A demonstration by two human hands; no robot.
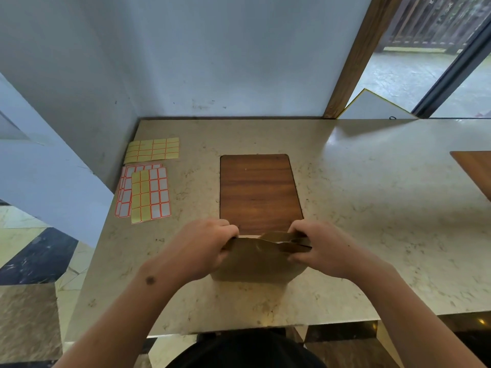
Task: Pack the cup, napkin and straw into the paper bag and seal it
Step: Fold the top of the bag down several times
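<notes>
Label sheets (148,179) left of board (259,192)

Beige marble counter (345,181), blue-white walls (212,62) (perhaps daylight right)

No readable text anywhere; the sticker sheets (151,193) are blank.

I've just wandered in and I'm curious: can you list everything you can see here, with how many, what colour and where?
paper bag: one, brown, near table edge, top pinched between both hands
wooden board: one, dark brown, on the table behind the bag
second wooden board: one, brown, right edge, partly out of view
label sticker sheets: several, yellow and white with red borders, table's left side
table: one, beige marble
left hand: gripping bag's left top
right hand: gripping bag's right top
</notes>
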